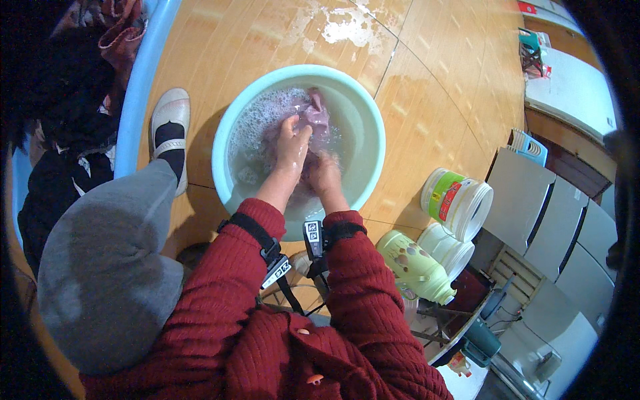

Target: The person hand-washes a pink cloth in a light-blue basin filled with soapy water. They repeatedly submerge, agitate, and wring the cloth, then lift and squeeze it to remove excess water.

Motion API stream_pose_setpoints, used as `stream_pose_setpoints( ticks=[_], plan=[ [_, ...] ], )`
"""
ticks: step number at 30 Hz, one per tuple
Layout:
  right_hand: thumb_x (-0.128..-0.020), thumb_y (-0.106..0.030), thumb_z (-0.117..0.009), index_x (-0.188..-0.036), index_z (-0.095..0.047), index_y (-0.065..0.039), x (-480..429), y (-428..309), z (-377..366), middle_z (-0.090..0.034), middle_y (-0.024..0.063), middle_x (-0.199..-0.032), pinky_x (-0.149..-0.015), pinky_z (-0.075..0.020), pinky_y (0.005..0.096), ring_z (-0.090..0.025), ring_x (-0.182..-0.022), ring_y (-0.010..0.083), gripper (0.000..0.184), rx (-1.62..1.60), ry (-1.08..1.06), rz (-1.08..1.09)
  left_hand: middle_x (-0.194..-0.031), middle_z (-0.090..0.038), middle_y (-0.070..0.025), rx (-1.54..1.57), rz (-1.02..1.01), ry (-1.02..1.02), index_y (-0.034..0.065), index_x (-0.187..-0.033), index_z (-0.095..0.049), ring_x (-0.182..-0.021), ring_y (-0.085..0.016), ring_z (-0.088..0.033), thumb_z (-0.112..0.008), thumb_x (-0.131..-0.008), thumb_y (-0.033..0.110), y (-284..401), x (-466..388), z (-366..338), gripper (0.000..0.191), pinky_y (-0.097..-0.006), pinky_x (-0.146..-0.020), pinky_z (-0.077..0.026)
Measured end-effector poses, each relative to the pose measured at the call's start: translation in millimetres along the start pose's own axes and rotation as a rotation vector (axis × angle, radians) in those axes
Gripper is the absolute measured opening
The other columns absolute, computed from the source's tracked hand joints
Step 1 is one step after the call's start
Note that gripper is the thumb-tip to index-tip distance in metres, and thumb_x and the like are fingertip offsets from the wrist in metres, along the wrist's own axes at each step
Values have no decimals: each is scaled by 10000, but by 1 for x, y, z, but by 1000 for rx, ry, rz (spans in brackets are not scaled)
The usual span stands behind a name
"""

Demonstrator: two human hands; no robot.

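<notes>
A round light-blue plastic basin (377,150) stands on the floor before me, holding cloudy water with suds at its left side. A wet mauve cloth (317,117) lies partly in the water, with one end raised above the surface. My left hand (292,150) is over the middle of the basin on the cloth, thumb and fingers bent; how firmly it grips is unclear. Close beside it, my right hand (325,175) is blurred at the water, against a darker, submerged part of the cloth. Its fingertips are hidden.
At the left is a large blue tub (131,125) of dark clothes (65,180), near my shoe (172,112). To the right stand white plastic buckets (457,202), a light-green thermos flask (415,265), a small table and grey cabinets (520,200). Wet patches mark the wood-patterned floor (425,115).
</notes>
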State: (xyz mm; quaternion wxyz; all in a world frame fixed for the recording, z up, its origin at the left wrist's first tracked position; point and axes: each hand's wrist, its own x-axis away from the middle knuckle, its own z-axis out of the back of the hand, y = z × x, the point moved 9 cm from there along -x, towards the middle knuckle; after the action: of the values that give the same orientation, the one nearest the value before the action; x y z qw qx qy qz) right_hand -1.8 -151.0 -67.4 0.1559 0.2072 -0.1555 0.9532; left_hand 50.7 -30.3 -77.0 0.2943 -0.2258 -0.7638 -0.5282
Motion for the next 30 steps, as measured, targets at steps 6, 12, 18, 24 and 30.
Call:
stream_pose_setpoints(
  ticks=[6,12,18,24,30],
  plan=[
    [-734,41,-461,-769,-547,-15,28,-14,87,-549,43,-692,-540,-448,237,-546,-638,108,108,-889,-10,-183,-1288,-409,-183,213,81,17,-25,-1273,-372,-1191,-263,-391,-552,-804,315,-9,5,-4,607,-337,-1001,-284],
    [-712,75,-447,-837,-516,-16,95,-81,157,-516,8,-810,-650,-407,184,-495,-729,68,169,-916,-52,68,-1050,-546,-150,84,91,-99,-9,-1137,-490,-942,-210,-518,-524,-840,374,-13,-1,-25,486,-322,-838,-411],
    [-777,-80,-584,-987,-544,-23,95,-104,161,-552,133,-874,-690,-460,323,-566,-779,251,221,-444,319,211,-677,-601,-148,409,376,-180,10,-655,-534,-643,-253,-593,-470,-841,309,-41,20,-49,357,-358,-573,-448],
    [-859,-145,-487,-887,-539,-22,74,-95,151,-575,170,-770,-663,-460,379,-581,-725,320,136,-371,410,171,-697,-574,-74,-148,-92,-171,2,-725,-588,-601,-146,-524,-504,-785,169,6,22,-36,196,-300,-560,-425],
    [-912,-248,-390,-844,-538,-10,27,-39,134,-580,232,-780,-647,-441,451,-553,-735,425,288,-227,370,-56,-574,-535,-59,261,154,-58,-24,-619,-550,-554,-123,-464,-506,-730,162,13,46,-38,221,-335,-526,-383]
  ],
)
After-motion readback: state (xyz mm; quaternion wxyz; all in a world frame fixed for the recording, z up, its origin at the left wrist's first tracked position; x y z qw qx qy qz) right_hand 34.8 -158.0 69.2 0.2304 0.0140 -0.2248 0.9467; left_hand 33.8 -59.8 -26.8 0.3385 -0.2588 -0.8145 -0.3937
